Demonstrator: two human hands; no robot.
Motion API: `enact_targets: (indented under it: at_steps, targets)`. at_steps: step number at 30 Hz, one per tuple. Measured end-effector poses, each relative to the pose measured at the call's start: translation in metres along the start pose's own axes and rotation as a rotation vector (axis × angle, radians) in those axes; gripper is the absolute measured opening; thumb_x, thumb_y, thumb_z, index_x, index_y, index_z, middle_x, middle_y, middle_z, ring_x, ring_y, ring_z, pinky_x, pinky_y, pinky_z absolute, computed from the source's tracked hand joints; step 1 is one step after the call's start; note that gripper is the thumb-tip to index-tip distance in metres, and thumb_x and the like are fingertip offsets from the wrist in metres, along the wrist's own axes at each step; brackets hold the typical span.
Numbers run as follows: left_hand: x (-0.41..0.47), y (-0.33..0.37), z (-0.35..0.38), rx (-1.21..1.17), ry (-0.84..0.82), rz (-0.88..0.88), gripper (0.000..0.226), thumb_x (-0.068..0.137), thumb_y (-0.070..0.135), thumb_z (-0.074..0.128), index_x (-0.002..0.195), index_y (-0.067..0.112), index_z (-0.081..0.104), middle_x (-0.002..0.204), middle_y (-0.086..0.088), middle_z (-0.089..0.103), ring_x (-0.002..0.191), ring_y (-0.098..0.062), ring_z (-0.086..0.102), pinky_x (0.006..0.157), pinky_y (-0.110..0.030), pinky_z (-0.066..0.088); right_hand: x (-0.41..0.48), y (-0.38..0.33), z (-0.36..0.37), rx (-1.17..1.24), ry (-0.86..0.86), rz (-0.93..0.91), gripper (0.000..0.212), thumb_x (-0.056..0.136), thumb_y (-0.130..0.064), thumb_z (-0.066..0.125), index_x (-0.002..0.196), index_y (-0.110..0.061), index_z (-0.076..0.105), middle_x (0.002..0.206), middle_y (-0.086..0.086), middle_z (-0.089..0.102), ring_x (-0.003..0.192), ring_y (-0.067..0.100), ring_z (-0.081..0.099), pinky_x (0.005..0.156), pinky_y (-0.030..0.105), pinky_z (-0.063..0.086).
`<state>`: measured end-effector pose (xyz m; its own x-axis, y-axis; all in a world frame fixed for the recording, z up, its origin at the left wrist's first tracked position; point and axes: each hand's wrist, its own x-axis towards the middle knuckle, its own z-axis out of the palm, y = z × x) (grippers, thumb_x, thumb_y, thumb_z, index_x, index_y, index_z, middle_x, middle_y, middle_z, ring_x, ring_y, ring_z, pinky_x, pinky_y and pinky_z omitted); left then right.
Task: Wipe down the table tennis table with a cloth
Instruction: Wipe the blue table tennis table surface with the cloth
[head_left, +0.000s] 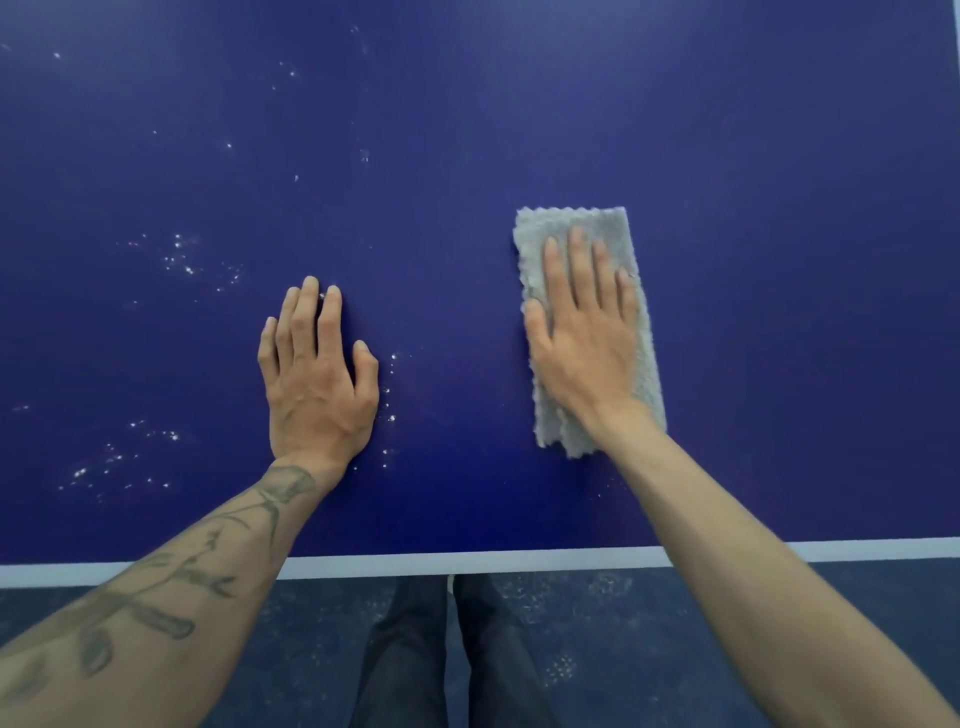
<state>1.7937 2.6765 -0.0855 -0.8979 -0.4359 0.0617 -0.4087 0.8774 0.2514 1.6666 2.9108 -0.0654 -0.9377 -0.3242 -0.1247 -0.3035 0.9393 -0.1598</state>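
Blue table (467, 130), white-speckled at left: right hand (584, 332) flat on grey cloth (566, 223); left hand (317, 379) flat, empty.

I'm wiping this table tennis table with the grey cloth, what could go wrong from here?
The white specks lie mostly on the left, away from the cloth under the right hand, so they may get missed. The left hand rests flat on the table among specks and could smear them.
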Motion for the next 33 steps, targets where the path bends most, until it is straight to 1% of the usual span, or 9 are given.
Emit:
enact_targets:
  at_steps: [6, 10, 14, 16, 20, 22, 25, 28, 33]
  targets:
    - [0.000, 0.001, -0.001, -0.007, 0.006, 0.003, 0.058, 0.106, 0.032, 0.039, 0.160, 0.011, 0.033, 0.171, -0.009, 0.027, 0.160, -0.027, 0.020, 0.131, -0.050, 0.013, -0.071, -0.013, 0.017, -0.005, -0.030, -0.380, 0.064, 0.111, -0.042, 0.036, 0.170, -0.022, 0.021, 0.178, 0.002, 0.012, 0.165, 0.022, 0.007, 0.133, 0.049, 0.013]
    - [0.000, 0.000, -0.001, -0.004, 0.003, 0.004, 0.059, 0.106, 0.032, 0.038, 0.160, 0.011, 0.031, 0.170, -0.009, 0.026, 0.160, -0.027, 0.020, 0.132, -0.048, 0.011, -0.087, 0.051, 0.002, -0.079, -0.023, -0.152, 0.066, 0.111, -0.044, 0.031, 0.171, -0.024, 0.012, 0.179, 0.001, 0.005, 0.165, 0.021, 0.004, 0.133, 0.050, 0.012]
    - [0.000, 0.001, -0.001, -0.004, 0.000, 0.009, 0.058, 0.106, 0.031, 0.038, 0.160, 0.010, 0.032, 0.170, -0.010, 0.026, 0.160, -0.028, 0.020, 0.131, -0.049, 0.012, -0.046, 0.032, 0.000, -0.011, 0.003, 0.098, 0.069, 0.109, -0.046, 0.024, 0.171, -0.023, 0.006, 0.179, 0.003, 0.001, 0.165, 0.023, 0.000, 0.133, 0.049, 0.006]
    - [0.000, 0.002, -0.001, -0.010, 0.001, 0.007, 0.058, 0.106, 0.031, 0.038, 0.160, 0.010, 0.033, 0.170, -0.010, 0.027, 0.160, -0.028, 0.020, 0.131, -0.050, 0.012, -0.046, 0.002, 0.007, 0.006, 0.003, 0.025, 0.069, 0.109, -0.046, 0.025, 0.171, -0.021, 0.009, 0.179, 0.005, 0.002, 0.165, 0.025, 0.002, 0.133, 0.049, 0.006]
    - [-0.001, 0.002, -0.002, -0.013, 0.006, 0.012, 0.058, 0.106, 0.032, 0.037, 0.160, 0.011, 0.032, 0.170, -0.010, 0.027, 0.160, -0.028, 0.020, 0.132, -0.049, 0.012, -0.107, -0.003, 0.020, 0.022, -0.027, -0.319, 0.064, 0.111, -0.042, 0.034, 0.170, -0.022, 0.020, 0.178, 0.003, 0.010, 0.165, 0.022, 0.007, 0.133, 0.050, 0.013]
    - [-0.001, 0.003, -0.002, -0.015, 0.008, 0.012, 0.058, 0.106, 0.033, 0.036, 0.159, 0.011, 0.032, 0.170, -0.010, 0.027, 0.160, -0.028, 0.020, 0.131, -0.049, 0.012, -0.123, 0.031, 0.014, -0.014, -0.035, -0.275, 0.066, 0.111, -0.043, 0.035, 0.170, -0.024, 0.017, 0.179, 0.000, 0.007, 0.165, 0.020, 0.006, 0.132, 0.050, 0.015]
    - [-0.002, 0.001, 0.000, -0.012, 0.011, 0.006, 0.058, 0.106, 0.033, 0.037, 0.160, 0.011, 0.032, 0.170, -0.010, 0.026, 0.160, -0.028, 0.020, 0.132, -0.048, 0.011, -0.113, 0.071, 0.002, -0.057, -0.023, -0.026, 0.068, 0.110, -0.044, 0.030, 0.171, -0.024, 0.010, 0.179, 0.000, 0.002, 0.165, 0.020, 0.000, 0.133, 0.050, 0.011]
    - [-0.002, 0.002, -0.001, -0.020, 0.012, 0.006, 0.057, 0.107, 0.031, 0.038, 0.160, 0.012, 0.031, 0.170, -0.010, 0.027, 0.160, -0.027, 0.020, 0.132, -0.047, 0.010, -0.081, 0.057, 0.002, -0.014, 0.003, 0.093, 0.068, 0.109, -0.046, 0.024, 0.171, -0.024, 0.006, 0.179, 0.002, -0.001, 0.165, 0.021, -0.003, 0.133, 0.047, 0.004]
    - [-0.002, 0.004, -0.002, -0.026, 0.001, 0.000, 0.057, 0.107, 0.030, 0.038, 0.161, 0.011, 0.031, 0.171, -0.011, 0.025, 0.160, -0.028, 0.018, 0.132, -0.047, 0.008, -0.107, 0.043, 0.013, -0.008, -0.019, -0.254, 0.065, 0.111, -0.042, 0.034, 0.170, -0.022, 0.018, 0.179, 0.003, 0.008, 0.165, 0.023, 0.005, 0.133, 0.049, 0.011]
